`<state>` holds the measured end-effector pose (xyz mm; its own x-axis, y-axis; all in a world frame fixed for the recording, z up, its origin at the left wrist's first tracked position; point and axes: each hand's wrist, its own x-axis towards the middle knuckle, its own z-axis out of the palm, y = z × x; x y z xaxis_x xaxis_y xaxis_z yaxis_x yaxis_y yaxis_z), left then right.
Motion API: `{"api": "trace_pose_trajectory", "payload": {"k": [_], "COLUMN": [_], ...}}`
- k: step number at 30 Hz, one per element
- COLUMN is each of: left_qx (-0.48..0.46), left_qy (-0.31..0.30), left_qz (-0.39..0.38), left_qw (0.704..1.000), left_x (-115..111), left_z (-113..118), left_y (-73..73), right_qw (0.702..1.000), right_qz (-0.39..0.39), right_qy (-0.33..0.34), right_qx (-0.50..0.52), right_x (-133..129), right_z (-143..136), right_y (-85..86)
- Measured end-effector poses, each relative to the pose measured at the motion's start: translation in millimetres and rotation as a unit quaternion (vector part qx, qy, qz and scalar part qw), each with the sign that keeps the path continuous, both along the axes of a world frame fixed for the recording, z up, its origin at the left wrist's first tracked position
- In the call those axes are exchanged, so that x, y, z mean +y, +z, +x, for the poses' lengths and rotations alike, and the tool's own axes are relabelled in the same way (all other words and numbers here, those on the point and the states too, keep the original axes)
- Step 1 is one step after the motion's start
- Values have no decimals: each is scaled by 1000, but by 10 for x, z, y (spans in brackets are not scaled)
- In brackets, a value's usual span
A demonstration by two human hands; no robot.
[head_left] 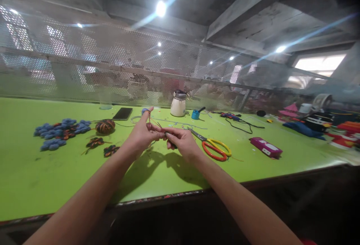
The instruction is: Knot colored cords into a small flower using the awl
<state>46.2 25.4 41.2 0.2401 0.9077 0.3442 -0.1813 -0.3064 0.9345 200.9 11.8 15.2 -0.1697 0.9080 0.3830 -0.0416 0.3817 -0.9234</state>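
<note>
Orange-brown yarn (149,114) loops round the raised index finger of my left hand (142,134), whose thumb and other fingers pinch the work. Against those fingertips, my right hand (182,142) is closed on a thin crochet hook (159,125), mostly hidden in its grip. The small piece between the fingers is too covered to make out. To the left lie a multicoloured yarn ball (105,127) and two dark crocheted flowers (95,143), (111,151). Beyond them is a cluster of blue crocheted flowers (60,130). Scissors (215,148) with orange and yellow handles rest just right of my right hand.
A phone (123,114), a cream jar with a dark lid (178,104) and a blue pot (195,114) stand or lie farther back on the green table (84,188). Rightward are a corded tool (231,116) and a magenta box (266,147). Perforated metal sheeting (126,61) rises behind.
</note>
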Motion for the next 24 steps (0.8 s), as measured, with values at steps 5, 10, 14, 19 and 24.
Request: {"api": "trace_pose_trajectory", "payload": {"k": [5,10,14,19,24], "left_qx": [4,8,15,14,13], "left_qy": [-8,-23,-41,-52,-50], "left_qz": [-6,-15,-16,-27,-54], "left_qw": [1000,1000,999,998,997], "left_x": [-4,9,5,3,-3], "left_z": [-32,-68,-86,-97,-118], "left_y": [21,28,33,38,61], "right_qw": [1000,999,1000,999,998], "right_qz": [-19,-31,-22,10,18], "right_qy": [14,20,13,18,20], "right_qx": [0,1,-16,-37,-61], "right_x": [6,-12,-12,8,8], "right_z": [49,98,126,163,203], "right_y": [25,81,106,100,126]}}
